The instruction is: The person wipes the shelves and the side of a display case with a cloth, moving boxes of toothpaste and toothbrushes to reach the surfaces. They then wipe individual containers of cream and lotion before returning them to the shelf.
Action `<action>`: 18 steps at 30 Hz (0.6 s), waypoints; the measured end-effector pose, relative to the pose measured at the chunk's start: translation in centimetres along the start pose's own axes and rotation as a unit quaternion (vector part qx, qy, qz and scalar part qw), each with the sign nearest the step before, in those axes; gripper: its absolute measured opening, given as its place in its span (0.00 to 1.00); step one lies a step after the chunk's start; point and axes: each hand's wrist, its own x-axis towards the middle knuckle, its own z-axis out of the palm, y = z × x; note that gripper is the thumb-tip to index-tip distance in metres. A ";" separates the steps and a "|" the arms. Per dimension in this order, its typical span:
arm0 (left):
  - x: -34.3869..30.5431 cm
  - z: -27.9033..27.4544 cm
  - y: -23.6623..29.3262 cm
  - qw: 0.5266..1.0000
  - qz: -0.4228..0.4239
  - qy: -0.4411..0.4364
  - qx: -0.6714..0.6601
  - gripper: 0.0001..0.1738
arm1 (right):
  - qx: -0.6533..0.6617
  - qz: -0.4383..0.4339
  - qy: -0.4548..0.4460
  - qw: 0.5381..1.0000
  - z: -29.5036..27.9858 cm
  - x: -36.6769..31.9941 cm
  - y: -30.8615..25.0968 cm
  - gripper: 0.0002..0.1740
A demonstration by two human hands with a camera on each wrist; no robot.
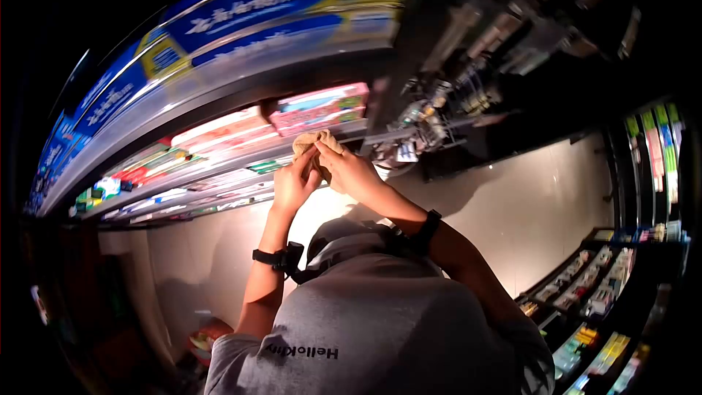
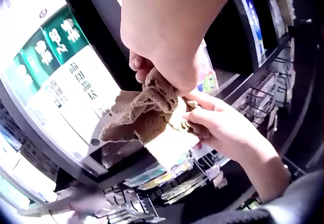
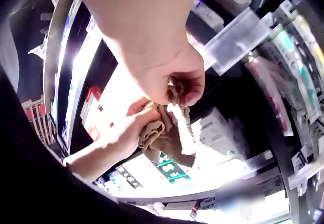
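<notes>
Both hands grip a crumpled brown cloth (image 1: 319, 143) in front of the shelves. In the head view the left hand (image 1: 295, 184) is on the left side of it and the right hand (image 1: 352, 173) on the right, close together. The left wrist view shows the cloth (image 2: 152, 115) hanging in loose folds, the left hand (image 2: 164, 62) above it and the right hand (image 2: 223, 125) pinching its side. From the right wrist, the cloth (image 3: 169, 138) hangs below the curled fingers of the right hand (image 3: 167, 77); the left hand (image 3: 124, 133) holds its other side.
Blue and yellow boxes (image 1: 241, 14) line the upper shelf, with pink boxes (image 1: 319, 108) on the shelf below. Hanging packs (image 1: 431, 117) stand to the right of these. A pale floor (image 1: 526, 212) lies behind, with more stocked racks (image 1: 585, 285) at the lower right.
</notes>
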 end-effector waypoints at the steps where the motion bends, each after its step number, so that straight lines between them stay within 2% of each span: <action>1: 0.2 1.1 0.6 1.000 0.011 -0.008 -0.007 0.24 | 0.005 0.003 0.039 0.999 -0.2 -0.9 1.1 0.31; 2: 0.4 2.0 0.8 0.999 0.047 -0.016 0.011 0.23 | 0.043 -0.004 0.054 0.998 0.0 -1.7 2.6 0.30; 3: 0.9 2.7 1.3 0.996 0.086 -0.021 0.030 0.22 | 0.066 -0.001 0.025 0.997 -0.3 -2.6 3.8 0.29; 5: 0.4 3.4 3.3 0.988 0.128 -0.072 0.056 0.19 | 0.033 0.056 -0.054 0.996 -3.0 -5.1 3.6 0.30; 6: -0.2 4.2 4.1 0.985 0.146 -0.066 0.059 0.20 | 0.035 0.018 -0.032 0.999 -2.9 -6.7 5.5 0.30; 7: -0.6 4.9 5.3 0.982 0.165 -0.061 0.061 0.21 | 0.107 -0.117 0.121 0.980 -3.5 -7.7 6.0 0.30; 9: -1.1 6.6 8.5 0.983 0.166 -0.076 -0.004 0.23 | 0.110 -0.002 -0.002 0.994 -6.4 -10.9 7.6 0.32; 10: -0.9 7.4 10.5 0.979 0.183 -0.091 -0.011 0.24 | 0.084 -0.016 0.045 0.995 -7.7 -12.4 8.5 0.28; 11: -0.7 8.7 12.0 0.970 0.212 -0.105 -0.047 0.25 | 0.079 -0.006 0.061 0.995 -9.0 -13.9 9.3 0.28; 13: -0.2 11.0 16.1 0.952 0.274 -0.102 -0.087 0.26 | 0.060 -0.023 0.160 0.985 -11.8 -17.2 10.6 0.28; 14: 0.2 12.6 17.7 0.937 0.305 -0.084 -0.149 0.25 | 0.057 0.029 0.148 0.987 -13.2 -18.9 11.0 0.28; 15: 0.1 13.0 19.6 0.945 0.220 -0.184 -0.155 0.21 | 0.058 0.004 0.227 0.972 -14.1 -20.0 12.0 0.29; 17: 0.8 15.5 22.6 0.896 0.200 -0.262 -0.297 0.21 | 0.146 0.028 0.293 0.945 -16.2 -22.9 13.7 0.28; 18: 1.3 16.3 25.0 0.856 0.253 -0.290 -0.345 0.22 | 0.171 0.031 0.327 0.929 -17.1 -24.1 15.0 0.28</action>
